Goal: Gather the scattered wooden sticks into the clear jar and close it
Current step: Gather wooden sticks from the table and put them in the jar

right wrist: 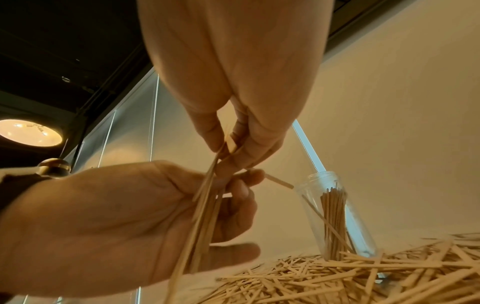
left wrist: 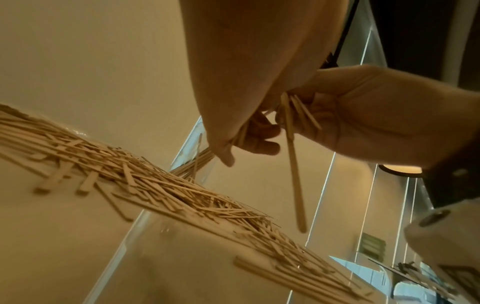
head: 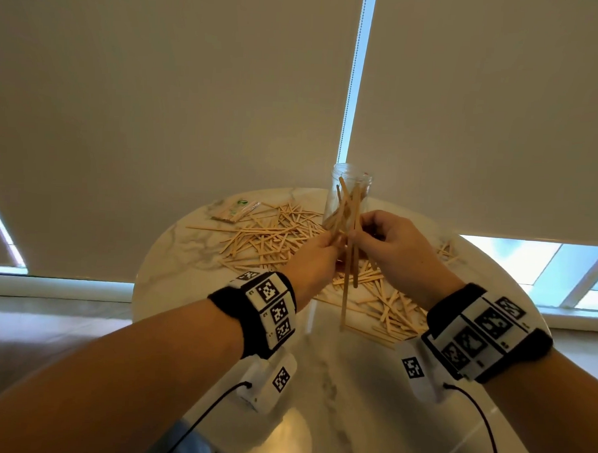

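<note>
— Where are the hands?
— Left hand (head: 311, 257) and right hand (head: 391, 245) both pinch one bundle of wooden sticks (head: 349, 249) above the table (head: 186, 255).
— The clear jar (head: 350, 191)?
— Upright behind them, lidless, partly filled.

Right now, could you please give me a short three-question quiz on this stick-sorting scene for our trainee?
1. True or false: the clear jar already contains some sticks.
2. What do the left hand and right hand hold between them?
3. Where does most of the loose stick pile lie: A) on the marble table, B) on the floor, C) in a tray?

Key:
1. True; it stands upright, lid off.
2. A bundle of sticks, above the table.
3. A.
</note>
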